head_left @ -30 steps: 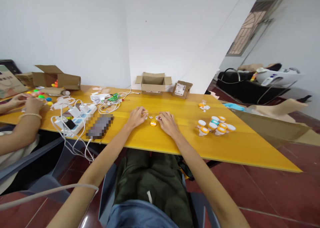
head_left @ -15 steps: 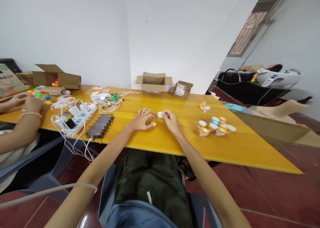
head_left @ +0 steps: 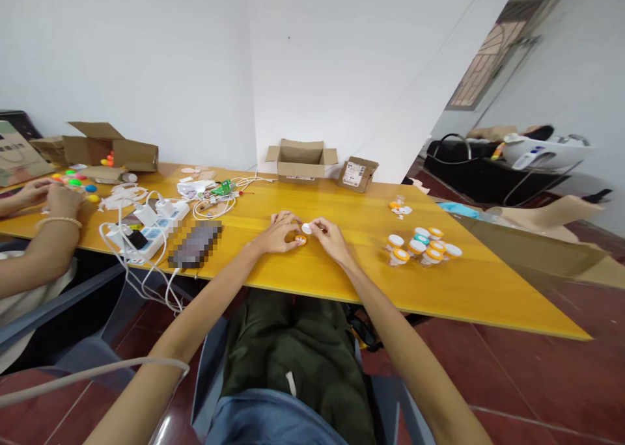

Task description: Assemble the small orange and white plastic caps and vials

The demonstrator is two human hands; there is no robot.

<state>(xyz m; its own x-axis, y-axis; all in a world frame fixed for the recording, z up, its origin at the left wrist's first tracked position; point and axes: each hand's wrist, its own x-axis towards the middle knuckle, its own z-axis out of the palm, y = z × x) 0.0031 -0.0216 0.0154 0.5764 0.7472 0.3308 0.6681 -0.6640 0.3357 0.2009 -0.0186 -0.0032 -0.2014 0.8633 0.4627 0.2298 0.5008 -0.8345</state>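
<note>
My left hand [head_left: 279,234] rests on the table with its fingers curled around a small orange ring-like cap [head_left: 301,240], whose inside looks pale. Between the thumb and forefinger of my right hand [head_left: 331,238] is a thin white disc [head_left: 306,228], held just above and beside the cap. To the right of my hands stands a cluster of small clear jars with orange-rimmed white lids [head_left: 400,255]; one has a teal lid [head_left: 420,239]. Farther back lie loose orange and white pieces [head_left: 400,207].
An open cardboard box [head_left: 300,159] and a smaller carton [head_left: 358,174] stand by the wall. A phone-like blurred slab [head_left: 196,244] and a power strip [head_left: 159,231] with tangled cables lie on the left. A co-worker's hands [head_left: 61,198] handle colourful pieces at far left.
My right hand has brought the white disc slightly left, closer to the orange cap. The left hand keeps its place around the cap.
</note>
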